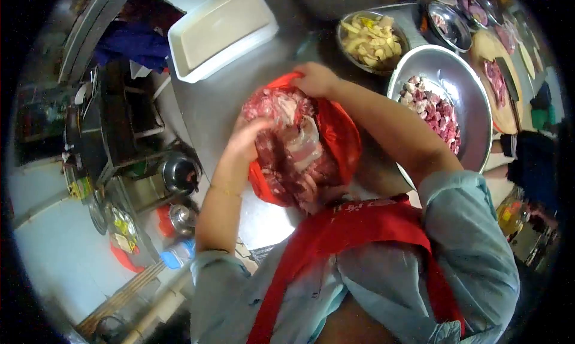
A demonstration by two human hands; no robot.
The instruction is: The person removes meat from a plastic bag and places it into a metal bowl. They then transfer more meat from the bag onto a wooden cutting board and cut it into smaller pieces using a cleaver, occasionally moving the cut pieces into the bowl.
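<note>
Could slop meat [299, 158] from the red bag [342, 137] over the table [203, 113] towards six o'clock by pinching the rim too loosely at twelve with the right hand [316, 82], with the left hand [244, 139], too blurred to tell its grip, at nine

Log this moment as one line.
left hand: on raw meat; right hand: holding red bag; raw meat: in bag; steel bowl: diced meat

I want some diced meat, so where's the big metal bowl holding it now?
In the head view, the big metal bowl is on the right, partly behind the right forearm, between the red bag and the wooden cutting board.
</note>
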